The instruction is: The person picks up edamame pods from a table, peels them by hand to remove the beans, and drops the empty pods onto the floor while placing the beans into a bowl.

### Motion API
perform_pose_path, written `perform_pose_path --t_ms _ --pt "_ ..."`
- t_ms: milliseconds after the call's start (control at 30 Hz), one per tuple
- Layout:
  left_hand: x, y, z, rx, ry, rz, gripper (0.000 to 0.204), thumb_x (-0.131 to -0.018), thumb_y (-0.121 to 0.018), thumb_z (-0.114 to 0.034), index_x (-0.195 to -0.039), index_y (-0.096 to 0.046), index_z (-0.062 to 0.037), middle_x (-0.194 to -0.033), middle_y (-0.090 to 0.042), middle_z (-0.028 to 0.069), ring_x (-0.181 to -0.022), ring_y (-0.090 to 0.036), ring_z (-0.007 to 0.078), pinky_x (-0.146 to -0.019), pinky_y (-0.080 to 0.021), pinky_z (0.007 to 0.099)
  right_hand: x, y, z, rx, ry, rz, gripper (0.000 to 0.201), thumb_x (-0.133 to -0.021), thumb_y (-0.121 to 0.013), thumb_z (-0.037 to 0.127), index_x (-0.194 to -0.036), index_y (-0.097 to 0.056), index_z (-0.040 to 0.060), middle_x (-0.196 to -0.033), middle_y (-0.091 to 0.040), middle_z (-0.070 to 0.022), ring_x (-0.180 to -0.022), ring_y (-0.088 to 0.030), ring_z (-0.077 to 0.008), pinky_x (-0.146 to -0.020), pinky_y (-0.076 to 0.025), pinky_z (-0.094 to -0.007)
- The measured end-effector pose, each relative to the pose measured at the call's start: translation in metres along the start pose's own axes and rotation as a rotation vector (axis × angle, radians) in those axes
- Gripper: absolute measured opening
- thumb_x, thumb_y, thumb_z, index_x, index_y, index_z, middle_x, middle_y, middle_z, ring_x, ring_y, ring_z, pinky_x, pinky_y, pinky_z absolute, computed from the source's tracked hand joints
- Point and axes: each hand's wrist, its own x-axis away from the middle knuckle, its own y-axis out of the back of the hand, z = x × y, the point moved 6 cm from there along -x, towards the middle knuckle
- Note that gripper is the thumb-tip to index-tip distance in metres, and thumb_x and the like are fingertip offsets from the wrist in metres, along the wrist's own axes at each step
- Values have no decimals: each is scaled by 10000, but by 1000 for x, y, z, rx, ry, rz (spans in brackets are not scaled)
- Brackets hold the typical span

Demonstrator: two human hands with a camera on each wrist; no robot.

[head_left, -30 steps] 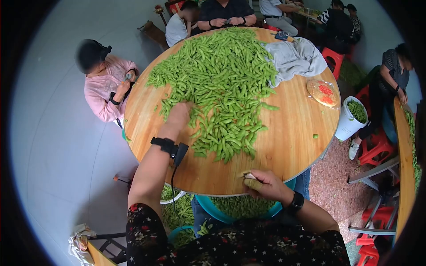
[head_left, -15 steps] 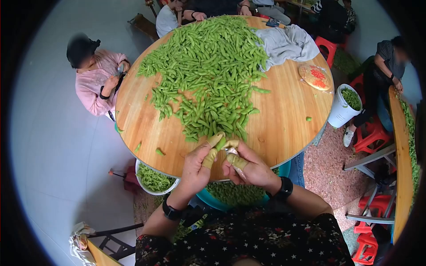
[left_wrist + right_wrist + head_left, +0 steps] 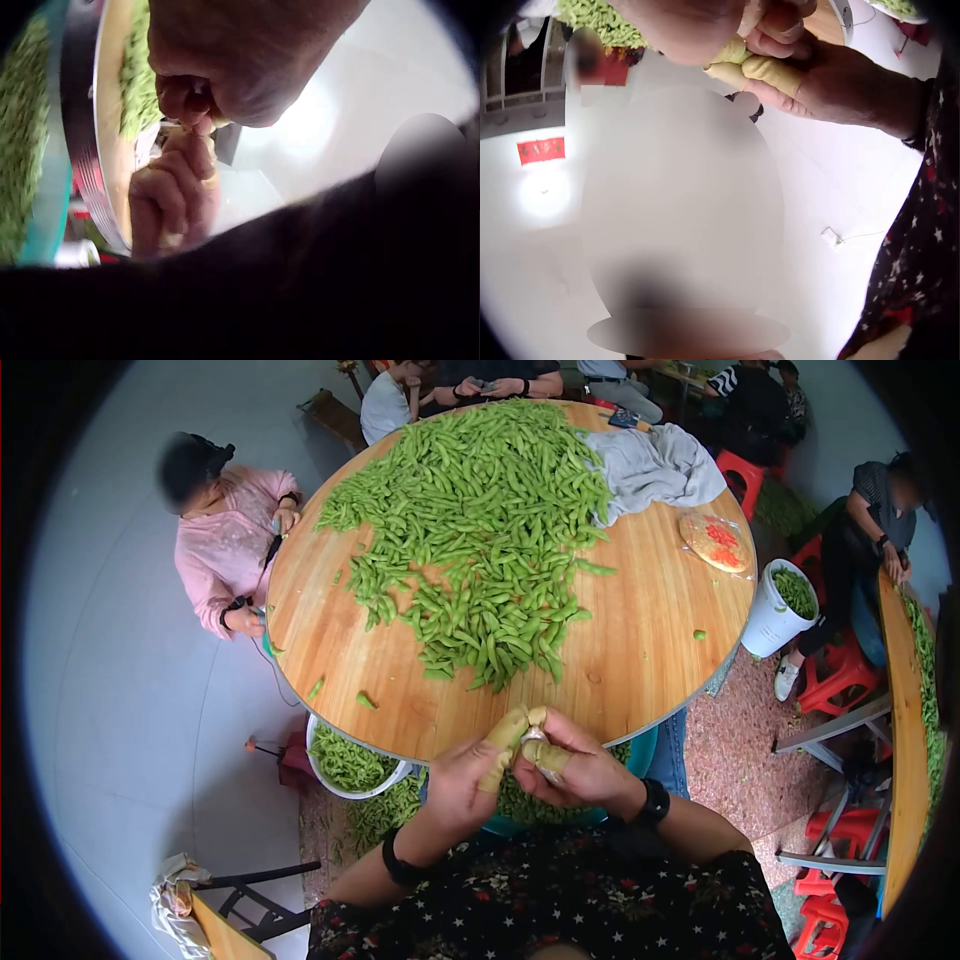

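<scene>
Both hands meet at the table's front edge, with yellow covers on some fingers and thumbs. My left hand [image 3: 464, 782] pinches a green soybean pod [image 3: 739, 57], mostly hidden by the fingers. Curled fingers of my right hand [image 3: 585, 768] hold a small silvery-white thing [image 3: 533, 735] right at the left fingertips; I cannot tell its kind. Beyond the hands, a big heap of soybean pods [image 3: 480, 500] spreads over the round wooden table [image 3: 650, 620]. Under the hands and table edge sits a teal basin [image 3: 640, 755] with green pieces inside.
A white bucket of pods [image 3: 390, 785] stands below the table's left edge, another white bucket [image 3: 775, 625] at the right. On the table lie a grey cloth [image 3: 660, 465] and a bagged round thing [image 3: 715, 542]. A person in pink [image 3: 225, 540] sits at the left.
My left hand has come back from the heap with a pod to the right hand. The joined hands have since drawn slightly nearer my body. The person in pink has lowered one hand.
</scene>
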Motion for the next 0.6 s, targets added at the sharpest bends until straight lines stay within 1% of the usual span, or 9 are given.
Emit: perform_pose_path --t_ms 33,67,133,167,267,300,400,533,600 --pt "7 -3 15 192 152 3 361 -897 -540 -21 -1255 -580 9 -831 -588 102 -635 -562 160 -592 -476 305 -1 1 -4 -114 -87 -3 176 -1030 -385 198 -1170 -422 99 -753 -560 -40 -449 -450 -82 -379 -322 -202" --pt "10 -5 20 193 159 3 361 -897 -540 -21 -1255 -580 9 -831 -588 102 -635 -562 160 -592 -476 305 -1 2 -10 -230 -178 -6 164 -1029 -388 210 -1138 -437 98 -738 -558 -39 -435 -440 -83 -373 -317 -201" --pt "23 -31 48 1376 780 -67 322 -930 -543 -38 -1247 -593 -6 -798 -590 36 -620 -526 107 -585 -461 263 -7 7 -14 -318 -162 81 170 -1023 -394 231 -1110 -451 96 -714 -558 -42 -410 -438 -90 -355 -312 -205" --pt "22 -32 52 1378 783 -68 322 -930 -543 -38 -1247 -593 -6 -798 -590 36 -620 -526 107 -585 -461 263 -8 8 -15 -375 -178 77 183 -1024 -391 245 -1106 -450 93 -716 -563 -44 -403 -442 -93 -347 -311 -208" --pt "18 -19 54 487 501 15 384 -925 -590 -67 -1299 -538 -1 -761 -559 20 -619 -550 119 -546 -462 266 -10 10 -21 -376 -192 54 221 -1029 -378 284 -1084 -452 83 -731 -580 -51 -421 -486 -101 -338 -327 -219" --pt "4 -6 28 -150 -24 -67 361 -897 -613 -63 -1248 -558 0 -757 -580 99 -610 -596 207 -541 -483 307 -9 12 -17 -268 -211 -44 229 -1030 -373 289 -1080 -455 81 -735 -583 -50 -433 -501 -104 -343 -339 -219" --pt "3 -7 13 -451 -112 -81 261 -876 -632 -71 -1125 -595 0 -769 -616 162 -645 -628 286 -583 -510 340 -6 9 -12 -95 -230 -166 225 -1033 -360 283 -1083 -463 89 -740 -585 -45 -467 -538 -108 -350 -356 -208" --pt "6 -16 13 -438 -37 -166 180 -887 -591 -51 -1058 -593 4 -764 -623 157 -652 -625 298 -591 -508 346 -6 7 -10 -21 -171 -176 189 -1033 -364 250 -1113 -457 106 -717 -579 -41 -452 -529 -110 -349 -360 -215" --pt "7 -17 32 89 273 -229 177 -884 -554 -38 -1051 -591 7 -755 -600 159 -664 -617 332 -596 -498 373 -5 7 -12 24 -190 -186 181 -1032 -368 238 -1121 -457 108 -711 -579 -40 -448 -528 -111 -349 -363 -219"
